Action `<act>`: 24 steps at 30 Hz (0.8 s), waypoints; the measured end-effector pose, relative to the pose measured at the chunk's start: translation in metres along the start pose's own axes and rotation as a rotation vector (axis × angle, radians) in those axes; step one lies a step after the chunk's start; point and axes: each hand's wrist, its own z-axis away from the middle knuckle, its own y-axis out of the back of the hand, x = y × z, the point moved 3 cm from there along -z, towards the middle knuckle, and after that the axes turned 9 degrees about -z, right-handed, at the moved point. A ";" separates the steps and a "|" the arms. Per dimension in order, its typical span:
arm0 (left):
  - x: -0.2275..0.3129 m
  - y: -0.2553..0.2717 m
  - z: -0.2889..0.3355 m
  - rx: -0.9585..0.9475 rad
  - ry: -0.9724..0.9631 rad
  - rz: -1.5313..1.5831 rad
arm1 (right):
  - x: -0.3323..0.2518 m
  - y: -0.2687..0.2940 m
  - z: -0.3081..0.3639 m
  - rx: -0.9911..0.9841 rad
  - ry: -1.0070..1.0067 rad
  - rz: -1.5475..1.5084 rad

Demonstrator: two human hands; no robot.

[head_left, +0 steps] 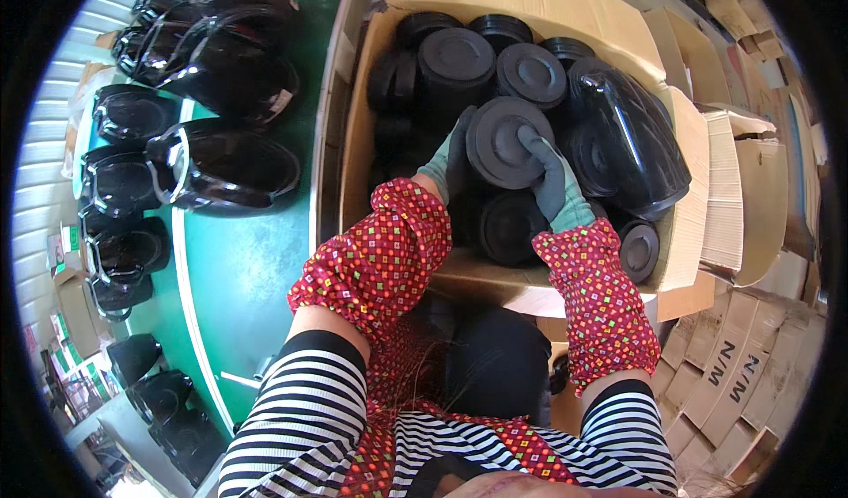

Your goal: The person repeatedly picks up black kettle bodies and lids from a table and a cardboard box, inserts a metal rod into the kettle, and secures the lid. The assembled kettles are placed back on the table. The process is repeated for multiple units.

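Note:
Between my two gloved hands is a black round piece (506, 143), its flat face with a ringed centre turned up toward me. Gripping its left edge is my left hand (452, 158), whose fingers are partly hidden behind it. My right hand (552, 176) holds the right side, with the thumb laid on the face. Under and around it, an open cardboard box (685, 189) is filled with several similar black round pieces (458, 54). A large glossy black rounded shell (629, 136) lies on top of them at the box's right side.
To the left runs a green-topped table (252, 259) with a pale edge. Glossy black shells with handles (231, 167) stand along it, and more dark parts (181, 414) sit at its near end. Opened cartons (751, 189) and stacked brown boxes (733, 357) are on the right.

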 end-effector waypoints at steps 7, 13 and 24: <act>0.038 -0.061 0.107 0.126 -0.153 0.145 | -0.031 -0.065 0.089 -0.141 0.032 -0.029; 0.038 -0.061 0.257 0.323 -0.434 0.122 | -0.005 -0.123 0.178 -0.247 0.067 0.145; 0.069 0.008 0.471 0.627 -0.551 -0.099 | 0.097 -0.347 0.200 -0.621 -0.472 0.374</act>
